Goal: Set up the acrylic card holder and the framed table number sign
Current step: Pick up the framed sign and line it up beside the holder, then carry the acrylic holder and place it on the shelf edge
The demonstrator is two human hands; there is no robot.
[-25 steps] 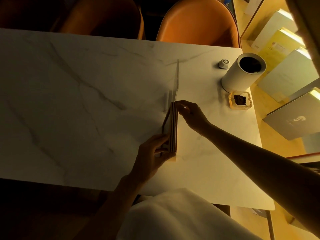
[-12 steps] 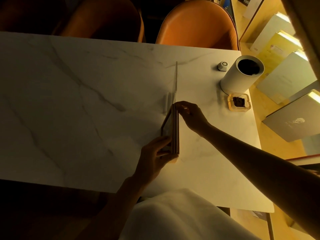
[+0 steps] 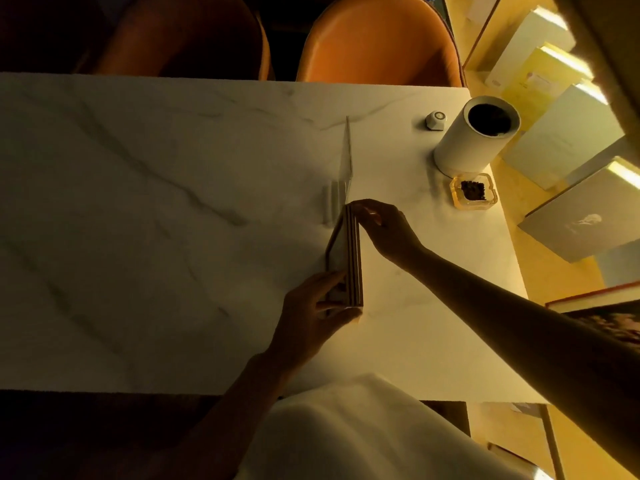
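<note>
Framed table number sign (image 3: 349, 258) stands on edge at centre frame on the white marble surface (image 3: 138, 220), seen from above so only its layered wooden top edge and a sliver of the face show. Left hand (image 3: 311, 313) clamped on the near end, thumb on the right side, fingers on the left face. Right hand (image 3: 384, 230) pinches the far top corner with its fingertips. Hands are apart, one at each end of the frame.

Acrylic card holder (image 3: 346, 168) upright just beyond the sign, toward upper centre; a thin clear panel edge-on, its clear base (image 3: 334, 200) beside the sign's far end. Cannot tell if they touch.

Containers, upper right of frame: white cylindrical canister (image 3: 474, 140), open top, inside dark, contents not readable. Just below it a small square amber-clear dish (image 3: 473, 194) with dark granular bits in it. Small white angular gadget (image 3: 435, 120) left of the canister.

Two orange chairs (image 3: 377, 43) along the top edge behind the surface. White cloth (image 3: 363, 438) at bottom centre. Lit boxes or books (image 3: 554, 133) stacked at right.
</note>
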